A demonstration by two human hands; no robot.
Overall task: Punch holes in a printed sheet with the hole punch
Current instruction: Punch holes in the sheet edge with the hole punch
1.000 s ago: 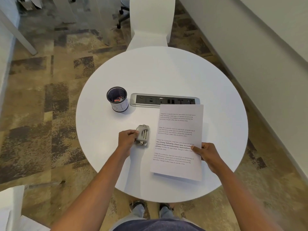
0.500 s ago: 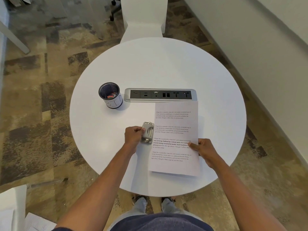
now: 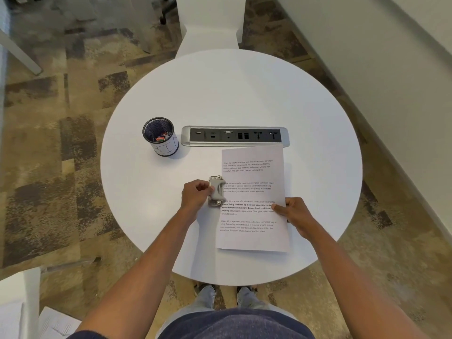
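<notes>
A printed sheet [image 3: 254, 182] with several text blocks lies on the round white table [image 3: 244, 94], right of centre. A small grey metal hole punch [image 3: 217, 190] sits at the sheet's left edge, its mouth over the paper margin. My left hand [image 3: 197, 195] grips the punch from the left side. My right hand [image 3: 292, 211] pinches the sheet's right edge, thumb on top of the paper.
A black mesh cup [image 3: 161, 137] labelled BIN stands at the left of the table with small items inside. A silver socket strip [image 3: 234, 136] is set into the tabletop just beyond the sheet. A white chair [image 3: 210, 23] stands at the far side. Loose papers [image 3: 56, 324] lie at bottom left.
My left hand has slid the hole punch rightward until it meets the sheet's left edge. My right hand has kept its hold on the paper's right edge.
</notes>
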